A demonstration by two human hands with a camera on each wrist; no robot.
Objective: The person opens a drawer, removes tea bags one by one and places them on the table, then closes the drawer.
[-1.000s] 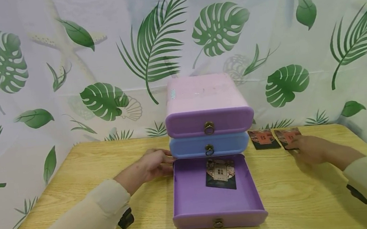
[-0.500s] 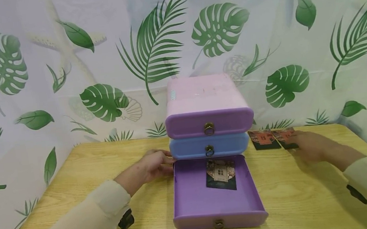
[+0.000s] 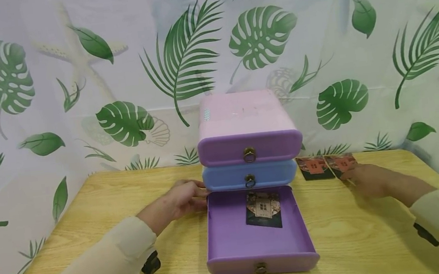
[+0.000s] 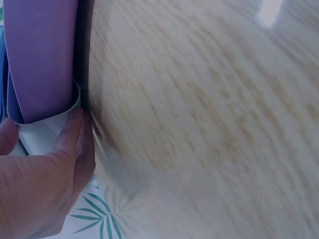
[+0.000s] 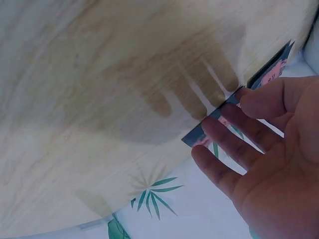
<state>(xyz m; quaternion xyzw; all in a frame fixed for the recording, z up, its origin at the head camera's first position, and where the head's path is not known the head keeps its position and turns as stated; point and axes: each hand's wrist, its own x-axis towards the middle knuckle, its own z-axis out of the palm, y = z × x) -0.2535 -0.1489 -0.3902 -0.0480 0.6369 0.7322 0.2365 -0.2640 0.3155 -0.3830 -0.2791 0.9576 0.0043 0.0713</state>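
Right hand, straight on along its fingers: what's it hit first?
Most likely the right-hand card, directly ahead of the right hand; whether fingertips already touch it isn't clear. Next looks like the left-hand card.

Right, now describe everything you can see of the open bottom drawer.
The bottom drawer is purple, shallow and looks plastic, with a rounded-cornered front and a metallic-looking ring pull. It is pulled out beneath the shut blue drawer. A flat printed packet lies askew inside, toward the back. The left hand touches the drawer's pale casing.
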